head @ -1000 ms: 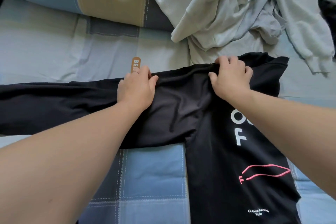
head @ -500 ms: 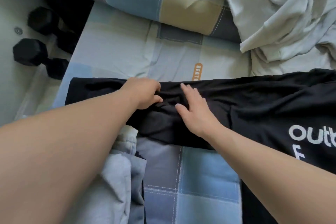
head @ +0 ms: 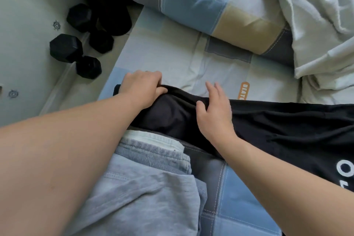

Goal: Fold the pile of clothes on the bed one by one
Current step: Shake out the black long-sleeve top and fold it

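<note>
Black cloth is the work here: the top (head: 287,130) lies flat across the bed (head: 172,59), and its sleeve (head: 172,115) stretches out between the two hands. The left hand (head: 141,88) has its fingers curled round the sleeve's far end, bunching the cloth under the palm. The right hand (head: 214,109) lies on the sleeve just beside it, fingers straight and slightly spread, thumb against a raised ridge of cloth. The step looks like drawing the sleeve straight before folding it in over the body. To do it well, the right hand should press down as an anchor while the left pulls gently away from it. That should flatten the ridge between them without dragging the body of the top, which lies past the right wrist. The fold should then turn at the right hand's fingers, with the cuff carried across toward the letters (head: 345,175). Denim and grey cloth (head: 153,178) sit under the left forearm, touching the sleeve's near edge, so lifting the cuff clear should avoid catching them. The pale pile (head: 316,25) waits well beyond the right hand's fingertips.
</note>
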The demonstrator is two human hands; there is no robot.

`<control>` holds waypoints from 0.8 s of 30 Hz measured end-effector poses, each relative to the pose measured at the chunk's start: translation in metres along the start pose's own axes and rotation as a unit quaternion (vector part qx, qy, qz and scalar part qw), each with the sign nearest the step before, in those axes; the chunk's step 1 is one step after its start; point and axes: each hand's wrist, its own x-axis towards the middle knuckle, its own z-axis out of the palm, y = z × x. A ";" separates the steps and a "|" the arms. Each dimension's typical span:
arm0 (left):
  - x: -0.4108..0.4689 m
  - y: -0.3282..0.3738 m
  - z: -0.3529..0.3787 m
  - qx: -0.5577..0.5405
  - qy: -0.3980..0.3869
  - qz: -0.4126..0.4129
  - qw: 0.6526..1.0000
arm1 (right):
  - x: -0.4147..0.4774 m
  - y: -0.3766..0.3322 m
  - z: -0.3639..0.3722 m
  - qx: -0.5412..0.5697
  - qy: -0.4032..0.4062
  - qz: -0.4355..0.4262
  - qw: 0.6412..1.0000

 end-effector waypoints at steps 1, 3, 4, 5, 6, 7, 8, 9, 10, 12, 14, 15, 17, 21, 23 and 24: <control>-0.003 -0.007 0.001 -0.013 -0.002 -0.026 1.000 | 0.002 -0.009 0.004 -0.034 -0.005 0.078 0.996; -0.007 -0.018 0.001 -0.037 -0.007 -0.081 0.996 | 0.001 -0.024 0.012 -0.028 -0.065 0.172 0.983; -0.011 -0.022 0.001 -0.047 -0.011 -0.103 0.994 | 0.000 -0.030 0.018 -0.005 -0.108 0.142 0.984; -0.013 -0.025 -0.001 -0.054 -0.021 -0.115 0.992 | -0.003 -0.034 0.021 0.032 -0.150 0.085 0.984; -0.014 -0.028 -0.003 -0.053 -0.039 -0.117 0.991 | -0.005 -0.040 0.024 0.084 -0.186 0.028 0.978; -0.014 -0.031 -0.007 -0.049 -0.066 -0.113 0.990 | -0.006 -0.046 0.023 0.136 -0.213 -0.005 0.968; -0.014 -0.034 -0.010 -0.044 -0.097 -0.107 0.989 | -0.006 -0.051 0.021 0.173 -0.212 -0.012 0.962; -0.014 -0.038 -0.013 -0.040 -0.126 -0.101 0.986 | -0.005 -0.053 0.021 0.197 -0.182 -0.007 0.963; -0.013 -0.042 -0.017 -0.039 -0.153 -0.098 0.983 | -0.004 -0.055 0.022 0.205 -0.136 0.004 0.969; -0.014 -0.048 -0.022 -0.044 -0.199 -0.093 0.975 | -0.003 -0.059 0.022 0.181 -0.071 0.047 0.980; -0.015 -0.050 -0.024 -0.049 -0.241 -0.092 0.965 | -0.005 -0.062 0.021 0.185 -0.093 0.088 0.974; -0.016 -0.050 -0.024 -0.053 -0.255 -0.094 0.961 | -0.006 -0.064 0.020 0.188 -0.123 0.093 0.970; -0.019 -0.049 -0.025 -0.066 -0.262 -0.098 0.958 | -0.012 -0.066 0.016 0.181 -0.155 0.072 0.968; -0.026 -0.048 -0.046 -0.190 -0.211 -0.134 0.949 | -0.020 -0.068 0.002 0.222 -0.128 0.070 0.964; -0.032 -0.045 -0.065 -0.300 -0.183 -0.150 0.924 | -0.024 -0.073 -0.009 0.270 -0.137 0.115 0.946; -0.036 -0.041 -0.075 -0.347 -0.171 -0.158 0.908 | -0.027 -0.077 -0.015 0.285 -0.157 0.127 0.937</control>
